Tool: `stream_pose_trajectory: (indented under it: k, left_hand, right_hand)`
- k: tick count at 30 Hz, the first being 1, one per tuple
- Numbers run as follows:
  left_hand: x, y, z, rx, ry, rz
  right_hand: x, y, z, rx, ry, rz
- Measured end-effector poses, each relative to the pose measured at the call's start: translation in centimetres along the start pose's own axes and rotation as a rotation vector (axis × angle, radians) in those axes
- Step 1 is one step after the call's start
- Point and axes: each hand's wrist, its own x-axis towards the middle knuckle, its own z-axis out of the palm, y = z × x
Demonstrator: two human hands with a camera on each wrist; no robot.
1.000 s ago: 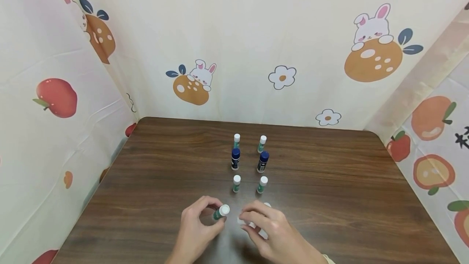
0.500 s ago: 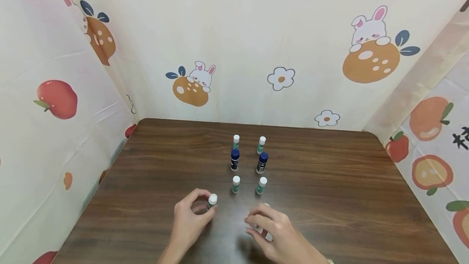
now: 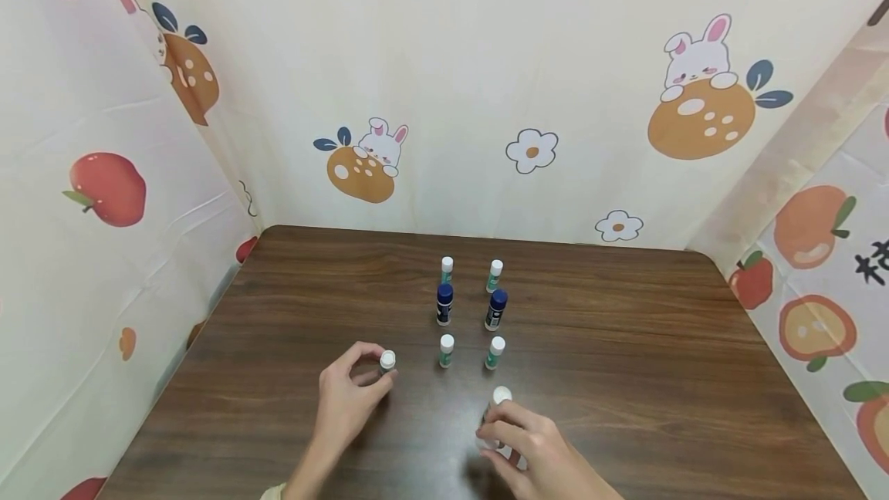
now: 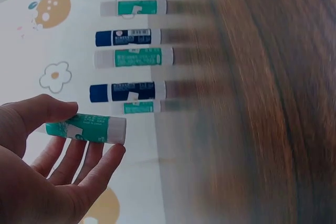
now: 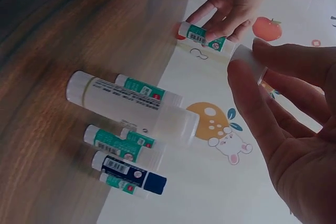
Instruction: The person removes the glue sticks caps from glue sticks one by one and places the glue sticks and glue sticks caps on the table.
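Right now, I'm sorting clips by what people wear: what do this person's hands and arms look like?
The left hand and right hand are bare, with no gloves or rings visible. A pale yellowish cuff shows low on the left forearm at the head view's bottom edge; no sleeve shows on the right. No markings are visible.

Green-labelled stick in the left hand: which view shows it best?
Left wrist: the green-labelled stick appears largest, seen lengthwise from close by. Head shows mostly its white top; right wrist shows it smaller, partly hidden.
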Motion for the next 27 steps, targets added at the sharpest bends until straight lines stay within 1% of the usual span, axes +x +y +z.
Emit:
stream_pose_trajectory:
  k: [4,7,11,14,18,24,27]
  left_hand:
    - [0.6,-0.4,-0.3,0.019,0.007,-0.005]
    - [1.0,-0.6,-0.4,0.020,0.017,-0.019]
    - [1.6,-0.7,-0.5,0.017,0.035,-0.044]
    - [1.9,-1.0,-0.5,0.023,0.043,-0.039]
    - [2.5,-1.5,-0.6,0.034,0.051,-0.038]
    - [3.4,-2.2,-0.7,0.044,0.078,-0.064]
    - [3.8,-2.5,-0.8,0.053,0.077,-0.062]
  right_hand:
    - [-0.5,0.6,0.0,-0.021,0.006,-0.052]
    - [-0.8,0.7,0.0,-0.039,0.009,-0.072]
    - [-1.1,0.8,-0.2,-0.044,-0.002,-0.052]
    - [-1.5,1.0,-0.3,-0.046,-0.011,-0.040]
    - [-2.3,1.6,-0.3,-0.064,-0.015,-0.047]
    - [-3.4,2.0,-0.3,-0.065,-0.033,0.016]
    - [-4.0,2.5,-0.4,-0.065,-0.023,0.009]
